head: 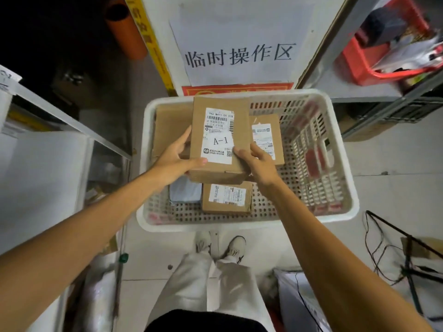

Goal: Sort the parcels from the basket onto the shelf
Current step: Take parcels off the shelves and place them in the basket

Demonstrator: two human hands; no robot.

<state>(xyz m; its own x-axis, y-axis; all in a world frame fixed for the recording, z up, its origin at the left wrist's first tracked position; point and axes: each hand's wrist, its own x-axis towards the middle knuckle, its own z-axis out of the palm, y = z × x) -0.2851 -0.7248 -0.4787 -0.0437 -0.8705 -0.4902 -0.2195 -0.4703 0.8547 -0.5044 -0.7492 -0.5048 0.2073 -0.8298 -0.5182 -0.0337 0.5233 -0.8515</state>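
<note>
Both hands, left hand (178, 161) and right hand (257, 164), clamp the A-1 cardboard parcel (219, 140) above the white basket (335, 149); keep the label up and match it to the shelf.

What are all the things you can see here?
held box: 1, brown, labelled A-1, above the basket
other boxes: 3, brown, inside the basket
soft packet: 1, blue-grey, basket's near left
basket: 1, white, under the held box
sign: 1, white, behind the basket
red crate: 1, red, shelf at upper right
tube: 1, orange, upper left
left hand: 1, grips the held box's left side
right hand: 1, grips its right near corner
</note>
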